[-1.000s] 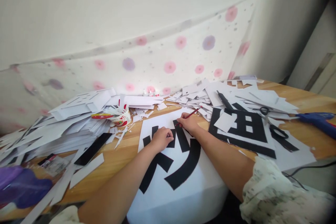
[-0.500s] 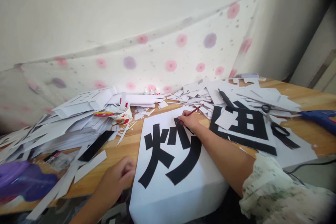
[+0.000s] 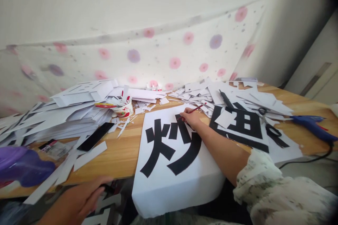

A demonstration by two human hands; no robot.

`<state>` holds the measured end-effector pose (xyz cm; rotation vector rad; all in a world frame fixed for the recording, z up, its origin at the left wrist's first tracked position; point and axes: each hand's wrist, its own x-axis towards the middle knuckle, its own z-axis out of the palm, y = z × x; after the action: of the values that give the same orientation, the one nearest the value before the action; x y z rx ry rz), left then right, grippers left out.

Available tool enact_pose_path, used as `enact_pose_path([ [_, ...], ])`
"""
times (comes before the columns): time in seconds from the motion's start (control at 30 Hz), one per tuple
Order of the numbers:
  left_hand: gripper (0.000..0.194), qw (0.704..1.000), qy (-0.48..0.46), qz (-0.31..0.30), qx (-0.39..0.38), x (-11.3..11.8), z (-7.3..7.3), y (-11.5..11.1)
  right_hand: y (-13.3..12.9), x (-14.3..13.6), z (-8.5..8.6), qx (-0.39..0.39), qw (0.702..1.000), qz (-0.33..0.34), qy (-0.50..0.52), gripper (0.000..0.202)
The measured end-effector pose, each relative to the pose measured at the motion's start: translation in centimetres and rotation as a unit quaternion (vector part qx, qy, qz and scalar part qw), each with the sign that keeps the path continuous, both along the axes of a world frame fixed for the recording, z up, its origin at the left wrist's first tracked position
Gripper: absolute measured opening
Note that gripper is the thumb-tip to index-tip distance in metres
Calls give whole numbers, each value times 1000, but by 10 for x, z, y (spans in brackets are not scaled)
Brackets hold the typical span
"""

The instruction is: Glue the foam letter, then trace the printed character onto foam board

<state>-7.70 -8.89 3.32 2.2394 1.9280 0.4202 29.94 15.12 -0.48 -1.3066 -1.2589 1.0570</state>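
Observation:
A dark red pencil [image 3: 198, 108] is held in my right hand [image 3: 192, 117], its point low over the top of the black character [image 3: 158, 147] on a white sheet [image 3: 155, 195]. The sheet hangs over the table's front edge, and my right hand hides part of the character's upper right. Off the front edge, left of the sheet, my left hand [image 3: 79, 198] is low with its fingers drawn together. Something dark shows at its fingertips, too blurred to name.
White paper offcuts [image 3: 71, 123] pile up at left and back. A paper cup [image 3: 126, 110], a black strip [image 3: 96, 136] and a purple container [image 3: 29, 167] are on the left. Rightward lie another black character [image 3: 239, 124], scissors [image 3: 273, 130] and a blue glue gun [image 3: 314, 126].
My left hand has moved down and left, away from the sheet's edge and off the tabletop. My right hand stays at nearly the same spot with the pencil. The view has shifted slightly.

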Motion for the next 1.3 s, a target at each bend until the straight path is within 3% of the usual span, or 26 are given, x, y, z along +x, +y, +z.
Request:
enact_pose_path([
  [0.1, 32, 993, 22, -109, -29, 70, 23, 33, 1, 0, -3, 12, 1000, 0, -4, 21],
  [0.2, 31, 965, 57, -251, -39, 144, 35, 59, 3, 1, -6, 18, 1000, -2, -8, 20],
  [0.33, 58, 905, 96, -411, -40, 207, 30, 100, 5, 2, -7, 17, 1000, 2, -7, 22],
  [0.4, 45, 912, 117, -394, -13, 223, 20, 125, 6, 2, -7, 17, 1000, 4, -6, 23],
  [0.5, 37, 931, 135, -337, 21, 234, 3, 158, 6, 3, -7, 14, 1000, 4, -7, 24],
  [0.6, 45, 939, 133, -317, 14, 236, -12, 173, 6, 3, -8, 4, 1000, 5, -9, 24],
  [0.77, 57, 940, 138, -312, 13, 234, -26, 171, 6, 0, -5, -15, 1000, 3, -21, 24],
  [0.97, 63, 930, 139, -339, 42, 231, -42, 174, 23, -1, 6, -67, 995, 60, -38, 29],
  [1.13, 65, 923, 169, -345, 40, 233, -46, 176, 31, 1, 3, -31, 996, 55, -62, 33],
  [1.3, 65, 927, 136, -346, 47, 233, -50, 175, 24, 1, -1, 54, 990, 24, -127, 32],
])
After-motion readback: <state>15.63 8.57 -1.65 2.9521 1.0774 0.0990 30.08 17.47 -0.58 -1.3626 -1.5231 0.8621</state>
